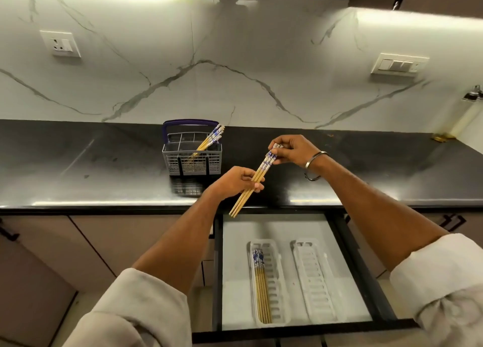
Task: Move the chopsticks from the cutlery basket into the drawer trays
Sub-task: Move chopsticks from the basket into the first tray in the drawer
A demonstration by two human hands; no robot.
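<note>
Held chopsticks (257, 175) are being partly hidden by left hand (235, 183) fingers; count unclear. Drawer (300, 231) front is being cut off at bottom edge.

Countertop (366, 169): black, glossy, reflecting light.
Backsplash (235, 59): white marble with grey veins.
Socket (60, 44): on the wall, left.
Switch plate (399, 64): on the wall, right.
Bottle (467, 111): far right corner.
</note>
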